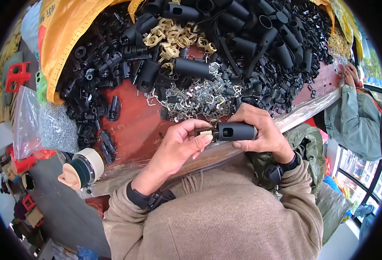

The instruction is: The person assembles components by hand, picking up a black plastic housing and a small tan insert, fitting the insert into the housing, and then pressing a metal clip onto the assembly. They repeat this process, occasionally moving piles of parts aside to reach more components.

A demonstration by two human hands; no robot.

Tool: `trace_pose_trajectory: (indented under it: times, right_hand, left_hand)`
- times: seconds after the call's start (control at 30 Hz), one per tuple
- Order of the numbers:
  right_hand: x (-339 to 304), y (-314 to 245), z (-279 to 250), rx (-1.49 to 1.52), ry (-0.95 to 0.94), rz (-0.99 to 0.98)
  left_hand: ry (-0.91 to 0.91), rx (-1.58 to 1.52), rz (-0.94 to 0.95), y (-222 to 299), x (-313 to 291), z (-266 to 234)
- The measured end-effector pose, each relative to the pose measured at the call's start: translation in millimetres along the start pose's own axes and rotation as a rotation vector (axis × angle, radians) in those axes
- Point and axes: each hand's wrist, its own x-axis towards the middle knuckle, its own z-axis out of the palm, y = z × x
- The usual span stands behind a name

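Close to the table's near edge, my right hand [263, 132] wraps round a black tube [236, 131] with an oblong slot in its side. The tube lies level, its left end toward my other hand. Between thumb and fingers, my left hand [183, 141] pinches a small black fitting with a cream insert [206, 132]. This fitting meets the tube's left end; whether it sits inside cannot be made out. Just beyond both hands lies a heap of bent silvery metal clips [199, 97].
Black tubes [243, 45] and cream plastic rings [170, 37] pile up at the back. Black moulded parts [108, 65] cover the left side of the red tabletop [128, 106]. A lidded cup [84, 168] and a bag of screws [58, 128] stand left. A co-worker's sleeve [353, 121] is at right.
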Motion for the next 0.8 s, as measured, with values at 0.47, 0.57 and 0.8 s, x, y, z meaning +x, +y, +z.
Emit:
trace_pose_trajectory:
  times: [0.47, 0.57, 0.8]
  right_hand:
    - [-4, -4, 6, -0.268, -0.075, -0.083]
    - [-7, -5, 9, -0.232, -0.098, -0.030]
    - [-13, -2, 25, -0.055, -0.084, 0.058]
  left_hand:
    - [0.048, 0.132, -0.007, -2, 0, 1]
    - [0.039, 0.197, 0.039, -2, 0, 2]
    - [0.017, 0.032, -0.146, -10, 3, -4]
